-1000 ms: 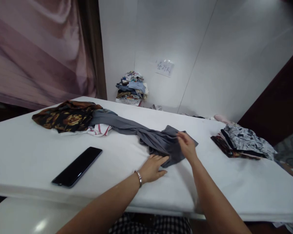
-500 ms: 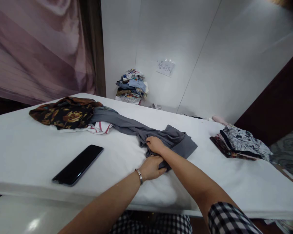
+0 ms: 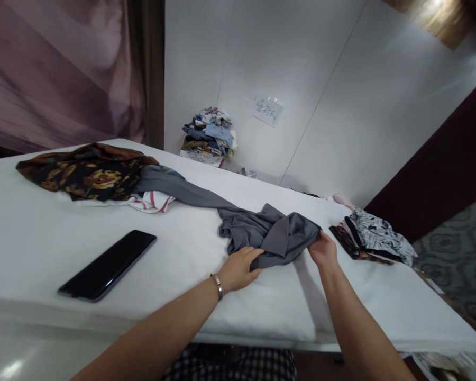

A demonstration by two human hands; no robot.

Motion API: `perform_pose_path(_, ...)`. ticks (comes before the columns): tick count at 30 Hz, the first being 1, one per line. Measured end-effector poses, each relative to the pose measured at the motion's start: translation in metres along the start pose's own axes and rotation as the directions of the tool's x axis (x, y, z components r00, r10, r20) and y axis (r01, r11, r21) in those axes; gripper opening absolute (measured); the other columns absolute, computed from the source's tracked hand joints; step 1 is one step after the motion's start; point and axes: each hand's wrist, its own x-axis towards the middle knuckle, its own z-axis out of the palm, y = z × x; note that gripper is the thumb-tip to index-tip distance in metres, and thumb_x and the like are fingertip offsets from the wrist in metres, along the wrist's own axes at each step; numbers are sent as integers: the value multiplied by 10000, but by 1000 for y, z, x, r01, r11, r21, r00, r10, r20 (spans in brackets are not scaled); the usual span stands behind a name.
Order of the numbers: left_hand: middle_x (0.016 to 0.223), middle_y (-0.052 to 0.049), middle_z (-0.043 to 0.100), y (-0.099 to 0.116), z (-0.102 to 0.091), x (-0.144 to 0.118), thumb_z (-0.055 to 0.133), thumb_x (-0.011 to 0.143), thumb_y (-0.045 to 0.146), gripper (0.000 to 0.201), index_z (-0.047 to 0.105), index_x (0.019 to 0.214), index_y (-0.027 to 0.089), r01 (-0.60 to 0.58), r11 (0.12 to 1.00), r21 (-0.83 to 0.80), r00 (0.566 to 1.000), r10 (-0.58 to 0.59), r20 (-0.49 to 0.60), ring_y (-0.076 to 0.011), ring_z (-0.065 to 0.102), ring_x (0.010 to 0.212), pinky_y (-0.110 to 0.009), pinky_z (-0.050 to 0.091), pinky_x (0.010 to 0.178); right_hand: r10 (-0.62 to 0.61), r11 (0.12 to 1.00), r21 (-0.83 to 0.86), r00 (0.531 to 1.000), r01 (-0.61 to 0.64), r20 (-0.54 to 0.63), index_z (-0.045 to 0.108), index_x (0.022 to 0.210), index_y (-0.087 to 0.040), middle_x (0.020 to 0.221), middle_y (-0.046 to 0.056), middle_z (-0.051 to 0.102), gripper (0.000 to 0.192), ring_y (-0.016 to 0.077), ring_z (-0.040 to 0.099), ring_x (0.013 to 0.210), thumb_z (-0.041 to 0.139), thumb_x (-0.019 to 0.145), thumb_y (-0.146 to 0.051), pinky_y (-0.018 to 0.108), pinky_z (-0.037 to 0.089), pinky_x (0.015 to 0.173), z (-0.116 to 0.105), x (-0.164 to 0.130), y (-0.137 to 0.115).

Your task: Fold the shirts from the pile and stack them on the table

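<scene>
Both hands grip a rumpled grey cloth garment: left hand pinching its near hem, right hand its corner; it lies bunched, unfolded.

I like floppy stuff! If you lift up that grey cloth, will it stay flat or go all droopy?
Probably droopy: the grey cloth already lies crumpled in soft folds between the left hand and right hand. It looks thin, so likely light. Its long tail would probably drag behind.
</scene>
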Motion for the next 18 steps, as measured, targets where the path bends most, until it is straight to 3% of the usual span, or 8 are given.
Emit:
perform_pose_path(4, 1095, -65, 635, -1, -2, 0, 565, 833, 394, 358, 589, 1149, 228, 14, 998, -61, 996, -20, -82, -214, 575, 1041, -351, 457, 930, 53, 998, 36, 993, -50, -102, 590, 678, -211, 624, 4, 649, 79, 189, 632, 602, 598, 701, -286, 362, 541, 629, -51, -13, 7)
perform_pose_path(8, 1099, -76, 620, -8, -11, 6, 521, 850, 300, 243, 618, 1053, 208, 179, 984, 0, 947, -172, -270, -216, 558, 1053, -355, 442, 953, -6, 988, 150, 982, 34, -186, 628, 744, -206, 671, -14, 674, 96, 158, 643, 631, 638, 689, -283, 329, 543, 670, -83, -9, -18)
perform_pose_path(10, 1208, -97, 587, -13, -19, 15, 541, 830, 277, 288, 604, 1099, 198, 279, 954, 107, 924, -237, -299, -242, 515, 1148, -372, 402, 1011, -9, 991, 125, 968, 42, -250, 631, 751, -204, 666, -26, 667, 118, 139, 628, 613, 665, 660, -271, 297, 535, 645, -92, -5, -29)
perform_pose_path(12, 1336, -126, 512, -17, -28, 25, 560, 817, 300, 366, 575, 1164, 184, 384, 903, 193, 899, -318, -300, -279, 453, 1243, -397, 362, 1051, 17, 998, -46, 958, -31, -285, 642, 777, -197, 648, -29, 652, 178, 132, 603, 576, 693, 619, -261, 278, 519, 595, -100, -3, -31)
perform_pose_path(14, 1391, -163, 455, -22, -35, 36, 556, 815, 323, 404, 558, 1186, 165, 470, 855, 218, 865, -396, -309, -320, 424, 1274, -440, 356, 1045, -13, 934, -348, 962, -86, -273, 663, 852, -193, 692, -8, 667, 297, 155, 613, 616, 731, 570, -258, 301, 521, 613, -107, -5, -26)
perform_pose_path(16, 1336, -201, 489, -29, -40, 44, 561, 802, 315, 383, 574, 1144, 142, 526, 826, 203, 833, -451, -322, -359, 448, 1242, -485, 369, 1011, -130, 766, -643, 977, -8, -167, 674, 941, -197, 878, 50, 703, 423, 216, 648, 807, 760, 534, -273, 371, 531, 744, -112, -13, -16)
perform_pose_path(18, 1241, -217, 546, -36, -44, 49, 590, 772, 299, 349, 595, 1077, 130, 574, 800, 176, 800, -502, -328, -385, 466, 1213, -511, 367, 994, -275, 585, -796, 961, 154, -16, 678, 986, -199, 1121, 106, 665, 463, 280, 589, 1077, 756, 546, -316, 442, 475, 918, -110, -29, -6)
